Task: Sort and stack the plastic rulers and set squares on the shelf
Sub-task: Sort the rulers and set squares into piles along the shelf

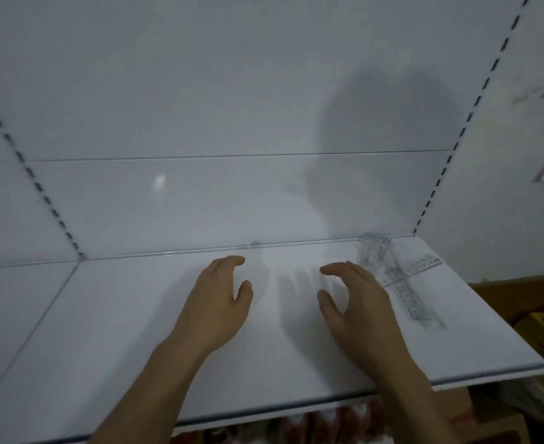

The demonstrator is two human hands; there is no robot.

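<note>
Both the left hand (214, 304) and right hand (357, 302) hover with fingers loosely curled, holding nothing, and the clear rulers (392, 270) crossed at the shelf (136, 331) corner, so near the right edge, could easily be nudged off.

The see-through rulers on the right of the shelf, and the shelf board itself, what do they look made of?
The clear crossed rulers look like thin transparent plastic: the shelf shows through them and only printed scale marks stand out. The glossy white shelf board is probably painted metal or laminate; its sheen and reflections suggest a smooth hard coating, but blur leaves it open.
</note>
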